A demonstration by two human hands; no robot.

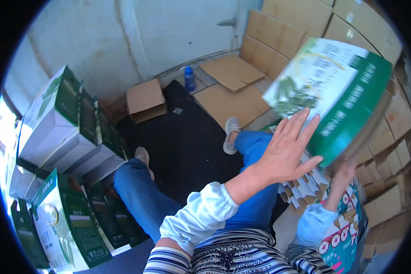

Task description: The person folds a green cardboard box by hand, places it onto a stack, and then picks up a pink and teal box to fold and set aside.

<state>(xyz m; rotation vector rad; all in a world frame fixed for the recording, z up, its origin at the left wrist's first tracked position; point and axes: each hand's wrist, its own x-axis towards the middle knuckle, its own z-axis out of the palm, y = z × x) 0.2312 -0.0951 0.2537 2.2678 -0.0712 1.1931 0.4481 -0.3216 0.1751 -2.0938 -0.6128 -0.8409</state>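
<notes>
two hands on one green-and-white carton (338, 86), held up tilted at the right, above the lap | left hand (287, 153): fingers spread flat against its printed face, not gripping | right hand (345, 176): under its lower corner; blurred, can't tell the grip | stack of cartons (64, 123) at left; blue bottle (189, 78) by the wall (169, 36)

raised box (333, 91) at right, above the lap. left hand (287, 150) lies flat against its near face, right hand (342, 176) beneath it. stacked boxes (68, 128) at left. on the floor ahead: carton (145, 100); bottle (189, 78) behind it and to its right, by the wall; flat cardboard sheets (233, 86) further right.
</notes>
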